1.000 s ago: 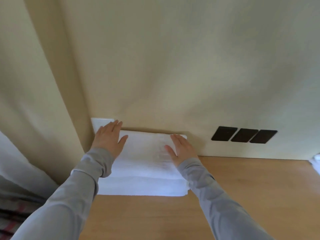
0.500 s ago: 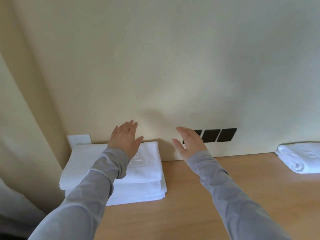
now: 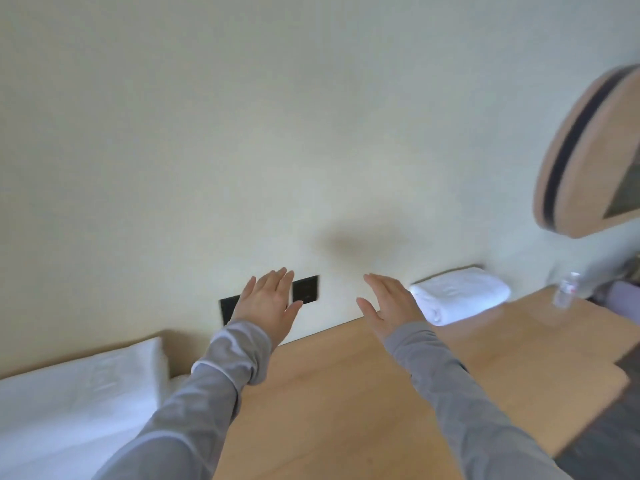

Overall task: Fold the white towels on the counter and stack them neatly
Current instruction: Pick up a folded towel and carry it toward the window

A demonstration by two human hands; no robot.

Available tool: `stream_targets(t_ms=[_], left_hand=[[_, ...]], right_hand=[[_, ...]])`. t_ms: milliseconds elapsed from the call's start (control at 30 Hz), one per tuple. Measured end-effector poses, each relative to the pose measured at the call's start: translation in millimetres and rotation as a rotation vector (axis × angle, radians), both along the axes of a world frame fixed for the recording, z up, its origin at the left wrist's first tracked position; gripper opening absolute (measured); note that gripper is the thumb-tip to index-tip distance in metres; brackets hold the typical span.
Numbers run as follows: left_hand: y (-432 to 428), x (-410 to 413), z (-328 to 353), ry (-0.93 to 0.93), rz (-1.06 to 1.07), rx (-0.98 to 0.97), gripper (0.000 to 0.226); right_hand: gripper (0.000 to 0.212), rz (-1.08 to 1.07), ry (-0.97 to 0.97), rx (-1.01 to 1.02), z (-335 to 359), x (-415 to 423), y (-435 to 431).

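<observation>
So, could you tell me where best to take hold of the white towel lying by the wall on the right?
Probably at both short ends of the rolled towel, coming from the front, since its back sits against the wall. The empty right hand is nearest.

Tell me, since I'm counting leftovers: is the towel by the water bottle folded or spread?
Folded: the towel lies as a compact bundle, layered edges showing.

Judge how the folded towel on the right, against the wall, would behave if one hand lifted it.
The towel looks soft and thick, so it would likely sag and open at its rolled front edge. Probably light for its bulk. The right hand, open and empty, is nearest it; two hands would likely keep the fold.
</observation>
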State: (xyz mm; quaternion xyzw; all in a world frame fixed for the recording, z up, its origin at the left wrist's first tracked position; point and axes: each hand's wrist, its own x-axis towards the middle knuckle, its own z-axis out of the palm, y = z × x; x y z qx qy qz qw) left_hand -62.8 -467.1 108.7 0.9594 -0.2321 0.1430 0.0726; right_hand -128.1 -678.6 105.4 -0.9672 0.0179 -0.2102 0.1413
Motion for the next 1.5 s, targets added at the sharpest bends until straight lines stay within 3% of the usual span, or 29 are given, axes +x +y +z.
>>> stream_targets(t_ms=[300, 667, 1067, 1500], left_hand=[[-191.8, -45.4, 25.4, -0.019, -0.259, -0.005, 0.059], [-338.6, -38.7, 16.7, 0.034, -0.453, -0.073, 0.057], [-447.9, 85.6, 9.7, 0.046, -0.335, -0.137, 0.058], [-475.0, 147.0, -4.1, 0.021, -0.176, -0.104, 0.058]], right_hand=[[0.052, -0.285, -0.024, -0.002, 32.9, -93.9, -182.2], [0.056, -0.511, 0.065, -0.102, 28.8, -130.8, -311.8], [0.054, -0.419, 0.053, -0.159, 16.3, 2.6, -420.8], [0.049, -0.217, -0.004, -0.075, 11.3, 100.0, -475.8]])
